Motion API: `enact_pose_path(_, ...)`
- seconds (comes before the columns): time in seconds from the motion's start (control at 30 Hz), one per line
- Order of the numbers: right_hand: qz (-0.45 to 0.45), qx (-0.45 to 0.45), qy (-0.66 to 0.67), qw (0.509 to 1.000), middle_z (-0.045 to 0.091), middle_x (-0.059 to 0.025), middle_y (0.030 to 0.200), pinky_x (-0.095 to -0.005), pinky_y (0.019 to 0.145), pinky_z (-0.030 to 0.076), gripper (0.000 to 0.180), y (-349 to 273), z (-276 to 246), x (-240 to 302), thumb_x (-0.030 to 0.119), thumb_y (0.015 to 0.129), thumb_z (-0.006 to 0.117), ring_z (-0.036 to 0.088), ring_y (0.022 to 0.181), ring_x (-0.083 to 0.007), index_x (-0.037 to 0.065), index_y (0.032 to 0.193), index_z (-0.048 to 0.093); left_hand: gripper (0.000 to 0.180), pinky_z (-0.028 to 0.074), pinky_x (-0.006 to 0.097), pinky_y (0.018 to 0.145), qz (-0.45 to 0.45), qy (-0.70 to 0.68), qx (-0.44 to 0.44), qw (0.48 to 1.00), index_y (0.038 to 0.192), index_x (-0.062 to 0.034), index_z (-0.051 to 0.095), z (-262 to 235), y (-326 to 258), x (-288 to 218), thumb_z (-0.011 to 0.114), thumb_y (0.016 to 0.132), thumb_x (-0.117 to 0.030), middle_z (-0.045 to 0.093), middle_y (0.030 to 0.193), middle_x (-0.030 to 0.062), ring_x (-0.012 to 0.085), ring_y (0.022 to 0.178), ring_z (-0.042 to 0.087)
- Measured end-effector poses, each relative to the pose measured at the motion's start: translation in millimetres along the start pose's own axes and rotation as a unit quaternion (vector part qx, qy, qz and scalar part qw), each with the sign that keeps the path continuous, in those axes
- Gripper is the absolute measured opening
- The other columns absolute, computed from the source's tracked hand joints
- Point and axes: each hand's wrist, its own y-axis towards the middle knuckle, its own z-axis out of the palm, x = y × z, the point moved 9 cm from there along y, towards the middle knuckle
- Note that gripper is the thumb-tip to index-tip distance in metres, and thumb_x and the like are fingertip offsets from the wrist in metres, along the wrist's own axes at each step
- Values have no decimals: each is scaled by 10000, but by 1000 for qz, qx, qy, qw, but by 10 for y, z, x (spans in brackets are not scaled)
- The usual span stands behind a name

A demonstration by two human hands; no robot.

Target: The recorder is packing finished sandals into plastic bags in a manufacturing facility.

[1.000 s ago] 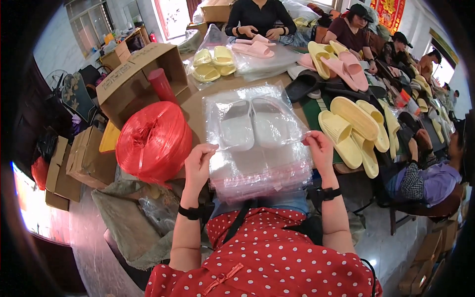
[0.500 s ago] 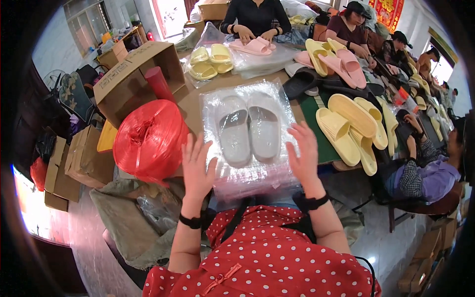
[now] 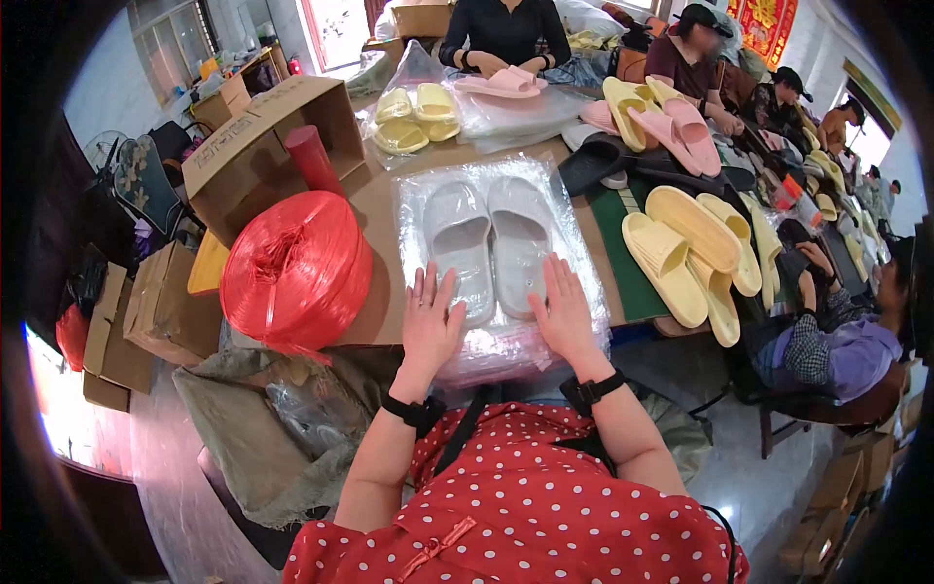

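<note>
A pair of grey slide sandals (image 3: 460,248) lies side by side, toes away from me, on a stack of clear plastic bags (image 3: 581,248) at the table's front edge. Whether the pair is inside the top bag or on it, I cannot tell. My left hand (image 3: 433,316) rests flat near the heel of the left slide, fingers stretched out. On the other side, my right hand (image 3: 562,310) lies flat by the heel of the right slide, its fingers straight and close together. Neither hand grips anything.
Left of the bags sits a big roll of red plastic twine (image 3: 297,273), before an open cardboard box (image 3: 263,146) with a red cylinder (image 3: 313,161). Yellow slides (image 3: 666,268), pink slides (image 3: 681,136) and black slides (image 3: 593,161) lie at right. Across the table, a person (image 3: 504,39) handles pink slides (image 3: 501,83).
Both my hands have come inward and down, from raised beside the bag stack to flat by the slides' heels. The person opposite has drawn their hands back a little.
</note>
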Motion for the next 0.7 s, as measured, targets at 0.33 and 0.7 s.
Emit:
enact_pose_path(0.33, -45, -37, -56, 997, 281, -202, 1611, -533, 1218, 165, 666, 198, -367, 604, 425, 998, 508, 240, 1501, -362, -38, 1469, 414, 558, 262, 558, 1175, -9, 17, 4, 1000, 1498, -151, 448, 22, -8, 20, 537, 984, -349, 329, 1595, 184, 427, 1462, 297)
enact_pose_path(0.7, -70, 67, -35, 995, 324, -237, 1576, -492, 1213, 213, 713, 89, 236, 500, 430, 998, 510, 286, 1471, -394, -66, 1486, 359, 611, 259, 550, 1181, -5, 23, 25, 999, 1517, -105, 402, 63, -34, 30, 563, 965, -315, 324, 1591, 208, 429, 1470, 283)
